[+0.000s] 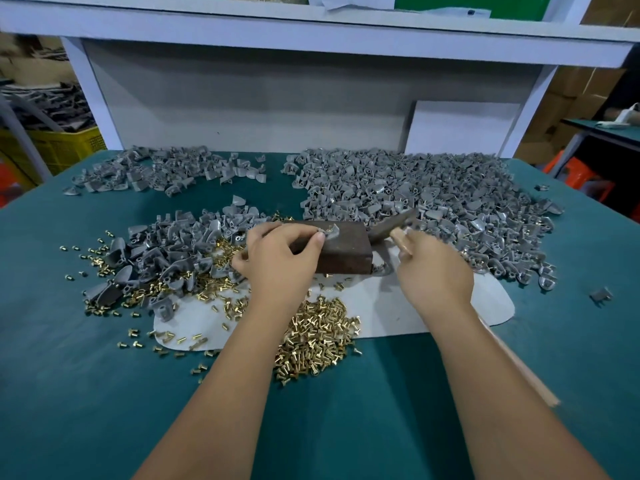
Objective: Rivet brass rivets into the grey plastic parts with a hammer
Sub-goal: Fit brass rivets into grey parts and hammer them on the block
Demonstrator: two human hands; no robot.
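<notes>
My left hand pinches a small grey plastic part on top of a rusty brown metal block. My right hand grips the wooden handle of a hammer; its dark head hangs blurred just right of the block, and the handle runs back along my forearm. A heap of brass rivets lies in front of the block, between my forearms. More rivets are mixed into a pile of grey parts on the left.
A big heap of grey parts fills the right and back of the green table; a thinner scatter lies at the back left. A white mat lies under the block. A white board leans at the back.
</notes>
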